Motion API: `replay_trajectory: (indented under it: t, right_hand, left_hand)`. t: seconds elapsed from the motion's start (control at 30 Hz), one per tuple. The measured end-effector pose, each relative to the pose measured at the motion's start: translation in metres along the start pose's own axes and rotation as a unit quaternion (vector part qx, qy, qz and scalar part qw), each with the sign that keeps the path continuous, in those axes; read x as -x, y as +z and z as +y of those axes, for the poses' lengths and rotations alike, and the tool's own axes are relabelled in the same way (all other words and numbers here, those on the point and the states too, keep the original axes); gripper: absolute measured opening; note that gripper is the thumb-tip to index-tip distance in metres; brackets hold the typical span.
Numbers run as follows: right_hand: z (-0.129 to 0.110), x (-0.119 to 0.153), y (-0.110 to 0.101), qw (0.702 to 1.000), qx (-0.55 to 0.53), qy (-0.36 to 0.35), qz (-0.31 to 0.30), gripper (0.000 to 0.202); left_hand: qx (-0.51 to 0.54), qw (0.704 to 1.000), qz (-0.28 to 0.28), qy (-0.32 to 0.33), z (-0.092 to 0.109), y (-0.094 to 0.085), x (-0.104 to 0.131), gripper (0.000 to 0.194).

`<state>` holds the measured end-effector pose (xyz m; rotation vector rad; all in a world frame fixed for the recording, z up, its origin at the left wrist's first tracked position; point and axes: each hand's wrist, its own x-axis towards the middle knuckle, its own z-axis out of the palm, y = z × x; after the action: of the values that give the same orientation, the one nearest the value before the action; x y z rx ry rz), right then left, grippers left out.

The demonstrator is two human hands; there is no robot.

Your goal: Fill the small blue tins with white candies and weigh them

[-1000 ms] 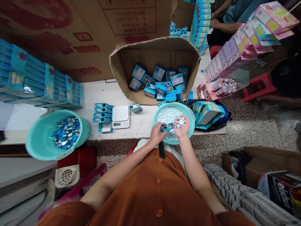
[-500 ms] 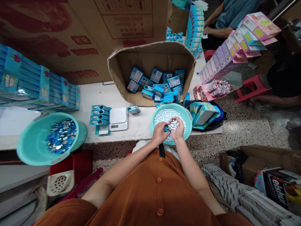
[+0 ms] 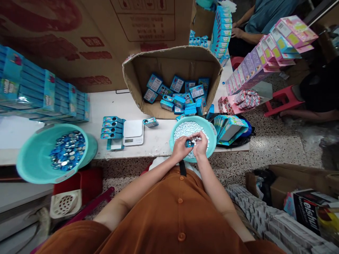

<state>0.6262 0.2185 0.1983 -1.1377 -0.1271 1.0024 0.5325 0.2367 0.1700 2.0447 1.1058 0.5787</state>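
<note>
Over a turquoise basin (image 3: pixel 213 134) filled with small white candies (image 3: pixel 187 129), my two hands meet. My left hand (image 3: pixel 180 147) is closed around a small blue box (image 3: pixel 189 143), whose open end faces right. Cupped beside it, my right hand (image 3: pixel 201 144) holds a small handful of white candies (image 3: pixel 195 140) against the box opening. A cardboard carton (image 3: pixel 172 56) lies behind the basin, with several small blue boxes (image 3: pixel 180 101) inside. To the left, a white kitchen scale (image 3: pixel 133 133) stands on the table beside a stack of blue boxes (image 3: pixel 112 127).
At far left a turquoise tub (image 3: pixel 29 155) holds blue and silver pieces (image 3: pixel 69 150), below stacked blue display boxes (image 3: pixel 39 88). Folded blue display cartons (image 3: pixel 230 128) lean right of the basin. Pink and purple boxes (image 3: pixel 254 63) rise beyond. A co-worker (image 3: pixel 267 21) sits at upper right.
The heap of white candies in my right hand has shrunk, and its fingers have curled closer to the box. My left hand stays around the box. The view has shifted slightly.
</note>
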Motion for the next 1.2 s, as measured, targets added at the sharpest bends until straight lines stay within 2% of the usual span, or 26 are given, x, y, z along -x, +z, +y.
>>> replay_trajectory:
  t: [0.13, 0.3, 0.5, 0.6, 0.7, 0.77, 0.83, 0.93, 1.07, 1.2]
  right_hand:
    - [0.001, 0.003, 0.0, 0.999, 0.025, -0.023, -0.005, 0.034]
    - [0.005, 0.002, -0.002, 0.999, 0.013, -0.031, 0.032, 0.033]
    - [-0.007, -0.009, -0.011, 0.997, -0.062, 0.01, 0.04, 0.031]
    - [-0.021, -0.019, -0.026, 0.992, -0.114, 0.014, 0.043, 0.028]
    - [-0.026, -0.031, -0.045, 0.989, -0.127, 0.004, 0.075, 0.023]
    - [-0.018, -0.037, -0.059, 0.99, -0.084, 0.012, 0.109, 0.021]
    - [-0.002, -0.04, -0.07, 0.99, -0.004, 0.042, 0.132, 0.02]
    - [0.031, -0.04, -0.085, 0.977, 0.159, 0.073, 0.122, 0.025]
    - [0.073, -0.04, -0.098, 0.931, 0.352, 0.065, 0.071, 0.032]
    - [0.096, -0.041, -0.101, 0.894, 0.435, 0.094, 0.052, 0.042]
  left_hand:
    - [-0.012, 1.0, 0.003, 0.005, 0.001, -0.001, 0.0, 0.028]
    - [-0.002, 1.0, -0.011, 0.007, 0.005, 0.0, 0.001, 0.029]
    - [0.038, 0.999, -0.015, 0.011, 0.001, 0.002, 0.003, 0.029]
    - [0.064, 0.998, 0.014, 0.009, -0.001, -0.012, 0.008, 0.03]
    - [0.069, 0.995, 0.075, -0.012, -0.013, -0.043, 0.017, 0.031]
    - [0.056, 0.991, 0.117, -0.034, -0.032, -0.067, 0.023, 0.032]
    - [0.033, 0.985, 0.153, -0.069, -0.06, -0.088, 0.026, 0.034]
    - [-0.025, 0.984, 0.146, -0.1, -0.115, -0.109, 0.022, 0.033]
    - [-0.083, 0.989, 0.102, -0.072, -0.179, -0.12, 0.001, 0.028]
    - [-0.164, 0.979, 0.115, -0.023, -0.217, -0.124, -0.016, 0.029]
